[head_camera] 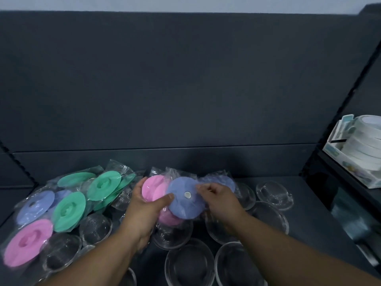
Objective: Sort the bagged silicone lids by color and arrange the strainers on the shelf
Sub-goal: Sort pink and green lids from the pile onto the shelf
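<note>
My left hand (144, 205) grips a small stack of bagged lids, a pink lid (153, 188) at its back and a blue lid (185, 201) in front under my thumb. My right hand (216, 195) pinches the clear bag at the blue lid's right edge. Another bagged blue lid (223, 180) lies just behind that hand. On the left of the shelf lie several bagged lids: green ones (103, 184), a blue one (36, 205) and a pink one (26, 242). Bagged mesh strainers (95, 228) in clear wrapping lie scattered across the shelf (309, 213).
The dark back panel (185, 89) rises behind the shelf. At the right, on a neighbouring shelf, stands a box of white tape rolls (360, 147). More clear-wrapped strainers (274, 195) crowd the shelf's front and right side.
</note>
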